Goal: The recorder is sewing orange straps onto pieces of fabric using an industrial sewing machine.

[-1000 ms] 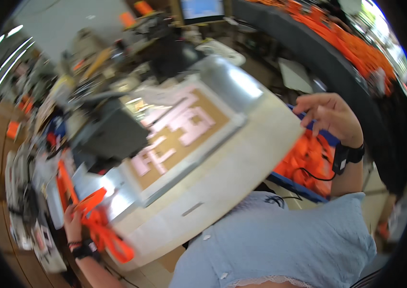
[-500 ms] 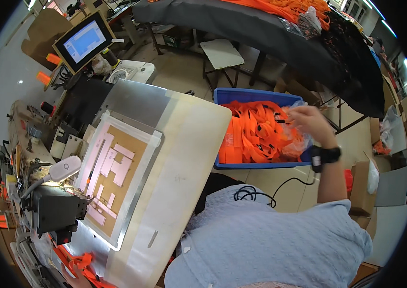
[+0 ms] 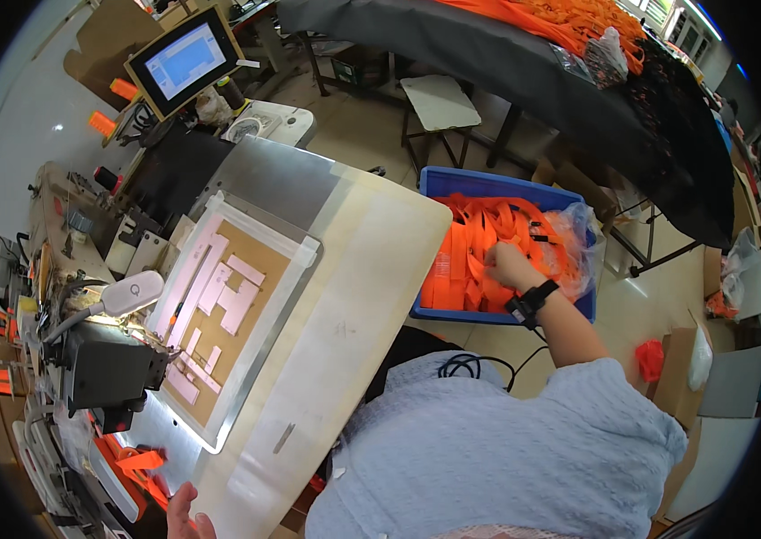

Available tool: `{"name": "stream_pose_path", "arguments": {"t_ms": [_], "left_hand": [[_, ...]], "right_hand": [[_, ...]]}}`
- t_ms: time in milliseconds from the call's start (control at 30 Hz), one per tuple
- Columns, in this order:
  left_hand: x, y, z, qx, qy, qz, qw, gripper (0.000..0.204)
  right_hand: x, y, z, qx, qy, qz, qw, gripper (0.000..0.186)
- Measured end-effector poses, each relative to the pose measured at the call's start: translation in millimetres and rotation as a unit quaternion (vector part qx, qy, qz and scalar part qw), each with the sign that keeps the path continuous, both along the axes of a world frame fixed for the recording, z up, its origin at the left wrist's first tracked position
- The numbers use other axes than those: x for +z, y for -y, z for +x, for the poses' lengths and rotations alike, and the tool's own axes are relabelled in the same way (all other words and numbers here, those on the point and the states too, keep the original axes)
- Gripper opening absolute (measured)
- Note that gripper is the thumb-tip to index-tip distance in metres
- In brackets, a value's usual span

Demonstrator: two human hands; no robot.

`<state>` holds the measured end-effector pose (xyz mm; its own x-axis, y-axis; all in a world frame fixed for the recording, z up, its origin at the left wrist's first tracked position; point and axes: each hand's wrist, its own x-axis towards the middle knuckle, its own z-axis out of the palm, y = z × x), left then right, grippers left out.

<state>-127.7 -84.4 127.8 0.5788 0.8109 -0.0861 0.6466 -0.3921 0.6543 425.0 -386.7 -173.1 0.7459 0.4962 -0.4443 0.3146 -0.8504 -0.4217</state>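
My right hand (image 3: 512, 268), with a black band on the wrist, is down in the blue bin (image 3: 505, 316). Its fingers are bent and drawn together on the orange straps (image 3: 466, 256) heaped there; the fingertips are partly hidden. At the lower edge, beside the sewing machine's table, my left hand (image 3: 185, 519) shows only in part. Its fingers are apart and hold nothing. Close by, an orange strap (image 3: 141, 460) lies on the metal surface, trailing toward this hand.
A clamp frame (image 3: 302, 260) with pale pink strips on a brown board lies on the table (image 3: 345, 260). Left of it stand the machine head (image 3: 111, 364) and a lamp (image 3: 132, 293). A screen (image 3: 185, 61), a stool (image 3: 440, 101) and a dark-covered table (image 3: 488, 54) are farther off.
My right hand has come down and leftward from the bin's right side into the straps. My left hand has moved right, away from the orange strap. The whole view has shifted slightly.
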Motion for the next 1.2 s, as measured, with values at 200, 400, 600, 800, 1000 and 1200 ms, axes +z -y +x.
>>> {"name": "stream_pose_path", "arguments": {"t_ms": [200, 400, 600, 800, 1000, 1200], "left_hand": [[2, -5, 21, -0.088, 0.009, -0.041, 0.995, 0.039], [17, -6, 106, -0.228, 0.123, -0.042, 0.965, 0.042], [25, 4, 223, -0.312, 0.357, -0.246, 0.845, 0.061], [28, 9, 184, -0.25, 0.327, -0.382, 0.828, 0.036], [10, -11, 66, -0.213, 0.26, -0.455, 0.825, 0.02], [42, -54, -84, -0.026, 0.216, -0.307, 0.927, 0.031]], "right_hand": [[141, 10, 8, 0.062, 0.035, 0.321, 0.944, 0.011], [303, -57, -42, 0.174, 0.0, 0.589, 0.79, 0.01], [382, -154, -128, 0.367, -0.037, 0.487, 0.792, 0.015], [405, -227, -162, 0.391, -0.089, 0.556, 0.728, 0.016], [391, -251, -130, 0.261, -0.189, 0.642, 0.696, 0.025], [354, -248, -131, 0.241, -0.258, 0.587, 0.729, 0.024]]}}
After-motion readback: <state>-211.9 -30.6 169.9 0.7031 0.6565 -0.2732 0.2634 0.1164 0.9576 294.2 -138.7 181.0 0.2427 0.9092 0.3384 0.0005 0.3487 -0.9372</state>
